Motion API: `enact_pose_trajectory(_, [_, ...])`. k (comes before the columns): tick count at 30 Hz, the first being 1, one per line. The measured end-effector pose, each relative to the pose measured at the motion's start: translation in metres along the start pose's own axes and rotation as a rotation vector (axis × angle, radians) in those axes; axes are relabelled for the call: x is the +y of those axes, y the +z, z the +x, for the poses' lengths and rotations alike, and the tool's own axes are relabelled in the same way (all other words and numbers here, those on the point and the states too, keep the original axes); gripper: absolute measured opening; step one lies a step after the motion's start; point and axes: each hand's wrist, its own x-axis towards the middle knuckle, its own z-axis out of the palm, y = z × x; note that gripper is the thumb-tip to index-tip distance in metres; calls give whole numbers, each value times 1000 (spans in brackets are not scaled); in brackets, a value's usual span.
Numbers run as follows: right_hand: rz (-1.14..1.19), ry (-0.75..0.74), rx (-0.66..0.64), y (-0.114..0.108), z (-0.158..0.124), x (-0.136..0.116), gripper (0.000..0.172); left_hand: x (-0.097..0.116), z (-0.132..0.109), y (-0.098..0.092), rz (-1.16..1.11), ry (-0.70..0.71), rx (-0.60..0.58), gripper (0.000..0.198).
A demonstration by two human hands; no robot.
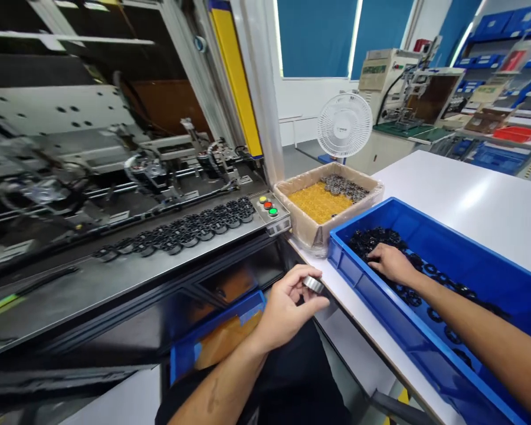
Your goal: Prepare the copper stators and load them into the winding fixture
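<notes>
Left hand (287,307): fingers and thumb closed round a small metal ring (313,284), held in the air in front of the body, just off the near edge of the table (460,195).

Right hand (392,262): palm down inside the blue bin (380,319), fingers lying on the black parts (376,239) heaped at its far end. Whether it grips one of them cannot be told.

More black parts lie scattered along the bin floor beside the right forearm, so the supply looks far from used up.

Just beyond the bin, touching it, stands a lined box (310,230). It holds yellow pieces (318,202) and, at its far side, a cluster of dark rings (345,186).

To the left, on the ledge (115,277) of the machine, a row (181,230) of dark round pieces runs up to a button panel (268,205). The row fills only a band of the ledge, and its near strip is bare.

Judged from this layout, the work stands in mid-course: many pieces are laid out, one ring is in hand, and plenty of stock is left in bin and box.

A small blue tray (216,330) sits below the ledge, and a fan (344,125) stands behind the box.
</notes>
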Motion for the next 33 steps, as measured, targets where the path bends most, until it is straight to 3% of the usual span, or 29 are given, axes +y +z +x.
enact_pose_trajectory(4, [-22,-14,110,-20,10,-5,11,7,-6,-7,203,194,-18,46])
enact_pose_trajectory(7, [-10,-13,256,-45,6,-39,14,12,-8,-12,189,221,-37,49])
enact_pose_trajectory(9, [52,-74,319,-57,-9,-79,14,12,-8,-12,113,176,-79,45])
enact_pose_trajectory(12, [281,-329,316,-61,-40,-142,12,10,-8,-5,-156,65,-173,50])
enact_pose_trajectory(15, [432,-472,268,-56,-59,-175,26,8,-9,6,-439,-115,-232,58])
enact_pose_trajectory(19, [465,-512,295,-52,-61,-178,34,8,-12,18,-560,-263,-238,67])
enact_pose_trajectory(27, [390,-650,226,-57,-62,-175,44,6,-14,19,-447,-110,-153,62])
enact_pose_trajectory(33, [185,-773,362,-50,-61,-171,44,7,-13,14,-451,-124,-160,61])
